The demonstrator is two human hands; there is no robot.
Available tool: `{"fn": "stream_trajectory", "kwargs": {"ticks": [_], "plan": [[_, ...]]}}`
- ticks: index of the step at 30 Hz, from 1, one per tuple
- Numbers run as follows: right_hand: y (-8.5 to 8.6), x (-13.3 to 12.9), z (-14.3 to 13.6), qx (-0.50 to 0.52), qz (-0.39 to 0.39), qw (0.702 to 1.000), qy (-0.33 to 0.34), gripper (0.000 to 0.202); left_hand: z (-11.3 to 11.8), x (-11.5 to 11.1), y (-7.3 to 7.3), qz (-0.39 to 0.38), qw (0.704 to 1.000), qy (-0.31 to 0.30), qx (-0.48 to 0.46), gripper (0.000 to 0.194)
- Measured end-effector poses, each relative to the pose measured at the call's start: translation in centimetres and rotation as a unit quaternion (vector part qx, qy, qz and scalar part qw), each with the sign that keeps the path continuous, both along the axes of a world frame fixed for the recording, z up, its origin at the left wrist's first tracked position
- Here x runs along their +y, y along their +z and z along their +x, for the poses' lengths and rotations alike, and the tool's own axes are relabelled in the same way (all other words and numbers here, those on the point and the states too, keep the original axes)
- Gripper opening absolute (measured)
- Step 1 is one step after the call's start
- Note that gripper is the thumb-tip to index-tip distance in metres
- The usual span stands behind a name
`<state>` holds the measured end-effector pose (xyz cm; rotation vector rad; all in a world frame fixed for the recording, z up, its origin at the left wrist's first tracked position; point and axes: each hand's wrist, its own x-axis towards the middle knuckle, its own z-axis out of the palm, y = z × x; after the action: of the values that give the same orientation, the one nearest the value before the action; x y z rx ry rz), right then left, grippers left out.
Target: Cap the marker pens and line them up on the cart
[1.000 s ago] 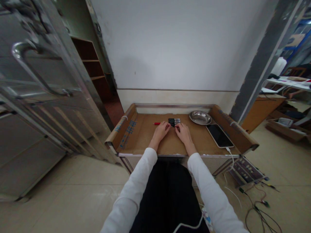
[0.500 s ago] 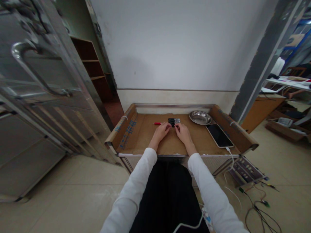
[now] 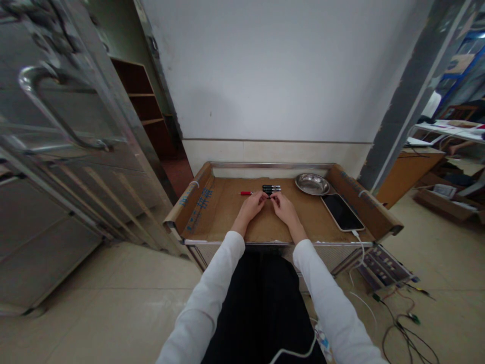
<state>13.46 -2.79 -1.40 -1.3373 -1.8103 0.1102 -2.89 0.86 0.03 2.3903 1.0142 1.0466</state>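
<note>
Several black pens [image 3: 272, 188] lie side by side at the middle of the cardboard-covered table [image 3: 227, 222]. My left hand [image 3: 253, 206] and my right hand [image 3: 283, 207] are at their near side, fingertips close together. Both hands have their fingers pinched on a small dark thing between them, which looks like a black pen mostly hidden by the fingers. A red pen [image 3: 246, 193] lies just left of the black ones, behind my left hand.
A round metal dish [image 3: 312, 184] stands at the table's back right. In front of it lies a phone [image 3: 343, 212] with a white cable [image 3: 361, 247] hanging over the front edge. Raised cardboard sides [image 3: 364, 199] bound the table.
My right hand's fingers have shifted slightly left, closer to my left fingertips. The pens on the table, the dish and the phone have not moved.
</note>
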Motion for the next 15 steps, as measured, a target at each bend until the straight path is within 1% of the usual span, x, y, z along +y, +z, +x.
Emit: {"fn": "stream_trajectory", "kwargs": {"ticks": [5, 9, 15], "plan": [[-0.07, 0.03, 0.03, 0.002, -0.016, 1.000, 0.017, 0.021, 0.04, -0.21, 0.15, -0.023, 0.999, -0.002, -0.022, 0.021], [0.23, -0.17, 0.10, 0.002, -0.018, 0.999, 0.034, 0.020, 0.01, -0.56, 0.34, -0.025, 1.000, -0.010, -0.016, 0.023], [0.45, -0.30, 0.13, -0.009, -0.014, 1.000, 0.006, 0.022, 0.10, -0.64, 0.41, -0.010, 1.000, 0.007, -0.004, 0.025]]}}
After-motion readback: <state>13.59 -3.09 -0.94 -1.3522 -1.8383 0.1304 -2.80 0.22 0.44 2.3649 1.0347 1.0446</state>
